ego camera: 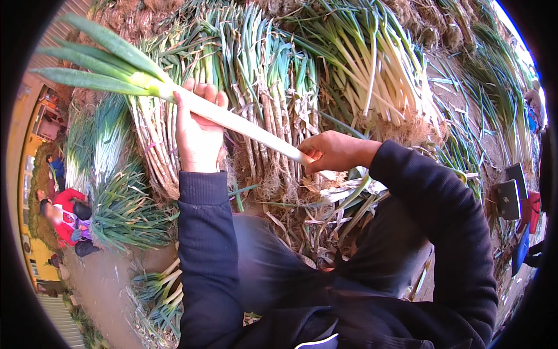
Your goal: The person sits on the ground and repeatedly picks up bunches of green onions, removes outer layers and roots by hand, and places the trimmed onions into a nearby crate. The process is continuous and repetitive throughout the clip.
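A large green onion (244,126) with a thick white stalk lies slantwise across both hands, its green leaves fanning out at upper left. My left hand (199,126) is palm up under the upper stalk, with the thumb over it near the leaf base. The fingers of my right hand (333,151) pinch the stalk close to its root end, which pokes out below them. Behind the stalk lie unpeeled green onions (274,113) with brownish, soil-marked stalks and stringy roots. A pile of cleaner, white-stalked green onions (379,74) lies beyond my right hand.
Peeled-off leaves and dry skins (318,231) litter the ground between the knees. More green onion bundles (111,144) lie at left. A person in red (67,216) sits at the far left, with others behind. A dark box-like object (508,199) stands at far right near a red one.
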`<state>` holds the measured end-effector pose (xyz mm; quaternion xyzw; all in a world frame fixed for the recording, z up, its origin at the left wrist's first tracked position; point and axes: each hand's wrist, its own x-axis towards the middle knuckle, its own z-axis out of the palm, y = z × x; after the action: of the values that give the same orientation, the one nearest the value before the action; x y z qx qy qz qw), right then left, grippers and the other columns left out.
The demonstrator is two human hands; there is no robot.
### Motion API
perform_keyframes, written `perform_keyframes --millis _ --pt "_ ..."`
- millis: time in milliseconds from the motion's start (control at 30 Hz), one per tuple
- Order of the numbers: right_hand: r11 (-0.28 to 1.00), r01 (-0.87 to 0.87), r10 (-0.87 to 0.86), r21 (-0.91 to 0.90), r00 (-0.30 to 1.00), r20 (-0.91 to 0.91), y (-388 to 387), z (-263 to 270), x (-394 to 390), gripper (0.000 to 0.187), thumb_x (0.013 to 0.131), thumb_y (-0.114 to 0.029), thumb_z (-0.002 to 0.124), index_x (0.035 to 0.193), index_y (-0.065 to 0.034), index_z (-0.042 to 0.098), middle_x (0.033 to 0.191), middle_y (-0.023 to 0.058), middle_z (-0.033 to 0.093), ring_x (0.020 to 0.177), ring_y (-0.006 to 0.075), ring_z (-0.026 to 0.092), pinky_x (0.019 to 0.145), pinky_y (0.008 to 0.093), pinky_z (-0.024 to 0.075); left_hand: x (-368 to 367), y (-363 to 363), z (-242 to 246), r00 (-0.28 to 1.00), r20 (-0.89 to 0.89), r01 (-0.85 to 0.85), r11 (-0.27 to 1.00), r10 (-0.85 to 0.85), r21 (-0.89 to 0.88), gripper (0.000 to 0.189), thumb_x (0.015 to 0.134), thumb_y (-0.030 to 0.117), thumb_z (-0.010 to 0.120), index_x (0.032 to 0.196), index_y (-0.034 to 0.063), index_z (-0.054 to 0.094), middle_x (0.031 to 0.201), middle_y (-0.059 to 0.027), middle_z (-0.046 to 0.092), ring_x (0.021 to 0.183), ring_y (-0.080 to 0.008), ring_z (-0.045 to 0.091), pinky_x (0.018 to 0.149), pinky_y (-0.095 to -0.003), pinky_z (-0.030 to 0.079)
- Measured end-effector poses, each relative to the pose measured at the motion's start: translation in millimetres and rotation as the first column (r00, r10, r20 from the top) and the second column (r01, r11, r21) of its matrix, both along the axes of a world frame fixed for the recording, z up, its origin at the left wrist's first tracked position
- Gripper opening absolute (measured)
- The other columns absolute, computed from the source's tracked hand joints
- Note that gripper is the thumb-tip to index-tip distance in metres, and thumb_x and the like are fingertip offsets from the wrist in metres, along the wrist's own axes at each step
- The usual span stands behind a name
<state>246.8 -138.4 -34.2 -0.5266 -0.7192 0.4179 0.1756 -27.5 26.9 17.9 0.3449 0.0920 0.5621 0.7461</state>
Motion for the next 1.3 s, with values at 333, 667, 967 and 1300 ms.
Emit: perform_keyframes --millis 333,667,967,1300 --pt "0.999 0.009 -0.007 0.053 0.999 -0.038 6 17 -14 0.043 0.088 -0.033 0.087 0.119 -0.0058 0.076 0.102 0.0127 0.079 0.097 0.0248 0.076 0.089 0.04 0.0587 -28 8 -3 0.994 0.111 -0.007 1.0 0.007 0.001 0.052 0.109 0.051 0.059 0.134 0.0051 0.063 0.101 -0.0054 0.062 0.086 -0.0177 0.057 0.077 -0.0351 0.048" --pt "0.931 0.003 -0.001 0.365 1.0 -0.004 5 30 -8 0.028 0.094 -0.028 0.081 0.104 -0.0026 0.078 0.092 0.017 0.078 0.085 0.0316 0.078 0.08 0.0418 0.0623 -65 20 -5 0.976 0.087 -0.194 0.978 0.201 -0.082 0.065 0.112 0.062 0.04 0.116 -0.0008 0.058 0.093 -0.0053 0.055 0.079 -0.0182 0.05 0.074 -0.0343 0.045" --pt "0.85 -0.048 -0.115 0.525 0.955 0.274 2 31 -11 0.013 0.087 -0.018 0.069 0.089 -0.006 0.073 0.083 0.0137 0.07 0.08 0.0366 0.072 0.075 0.0493 0.0603 -50 11 -8 0.951 0.04 -0.3 0.948 0.305 -0.105 0.032 0.111 0.036 0.058 0.106 0.0043 0.057 0.091 -0.004 0.054 0.081 -0.0178 0.051 0.074 -0.032 0.048" --pt "0.878 0.106 -0.293 0.467 0.891 0.347 10 18 -11 0.014 0.088 -0.019 0.07 0.093 -0.0061 0.07 0.088 0.0129 0.07 0.084 0.0388 0.072 0.078 0.0507 0.059 -38 -5 16 0.97 0.062 -0.222 0.964 0.233 -0.146 0.035 0.111 0.039 0.059 0.088 0.0147 0.049 0.076 0.0027 0.04 0.071 -0.0147 0.04 0.069 -0.0293 0.038"
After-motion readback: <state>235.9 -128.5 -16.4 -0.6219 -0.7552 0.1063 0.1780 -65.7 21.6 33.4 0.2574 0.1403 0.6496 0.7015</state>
